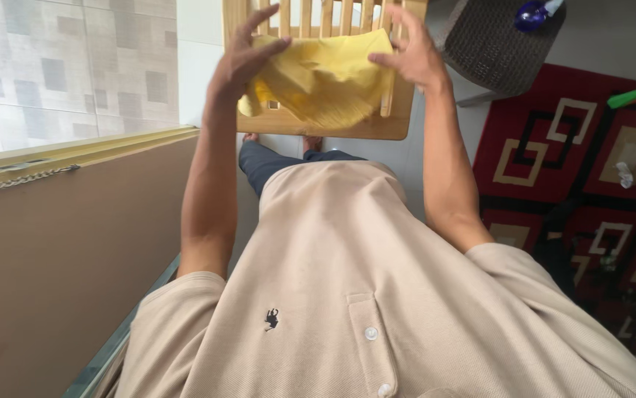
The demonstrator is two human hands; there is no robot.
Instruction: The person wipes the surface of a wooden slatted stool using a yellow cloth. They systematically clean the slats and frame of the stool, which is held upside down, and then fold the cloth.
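A yellow cloth (325,77) lies bunched on a light wooden slatted rack (332,127) held out in front of me. My left hand (248,55) grips the cloth's left side, fingers curled over the fabric. At the right side my right hand (411,50) holds the cloth's upper right edge against the slats. Both arms reach forward over my beige polo shirt. My dark trousers and bare feet show just below the rack.
A brown board with a pale wooden edge and a chain (30,177) stands to my left. On the right lies a red patterned rug (553,140), with a dark woven stool (498,44) carrying a blue object beyond it. A white tiled floor lies underneath.
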